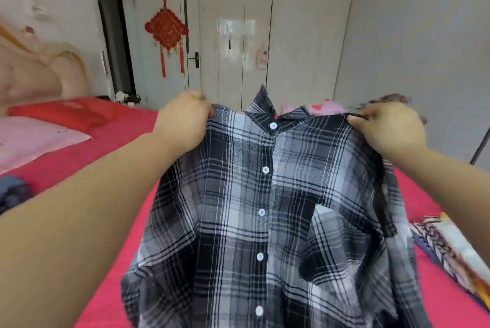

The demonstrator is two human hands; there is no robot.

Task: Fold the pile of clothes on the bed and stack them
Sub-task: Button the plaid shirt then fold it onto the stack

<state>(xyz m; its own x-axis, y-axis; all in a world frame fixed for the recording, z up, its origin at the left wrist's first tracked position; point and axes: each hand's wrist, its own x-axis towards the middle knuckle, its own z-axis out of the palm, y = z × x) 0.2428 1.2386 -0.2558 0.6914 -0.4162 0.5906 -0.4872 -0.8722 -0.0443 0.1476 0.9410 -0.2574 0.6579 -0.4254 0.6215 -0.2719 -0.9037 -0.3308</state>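
Left hand (183, 120): grip pinched shut on the shoulder seam of the plaid shirt (265, 208), knuckles toward the camera. Right hand (389, 128): same pinch on the opposite shoulder, thumb and fingers nipping a dark edge of cloth. Both grips narrow, holding fabric, nothing loose between them.

Shirt hangs from these two points, front facing the person, buttoned up the placket, collar (267, 107) standing between the hands, chest pocket toward the right-hand side. Held high and spread, likely so the weight pulls the body straight and the shoulders line up before it goes flat. Hem falls below the frame; cannot tell if it touches the bed (127, 142).

Outward: bed covered in bright pink-red sheet, open space under the shirt for laying it down. Patterned fabric (450, 248) lies at the right edge, whether folded or not I can't say. Dark bundle (13, 192) far left, pillows (39, 139) beyond. More clothes (318, 107) lie behind the collar, awaiting folding, I judge.
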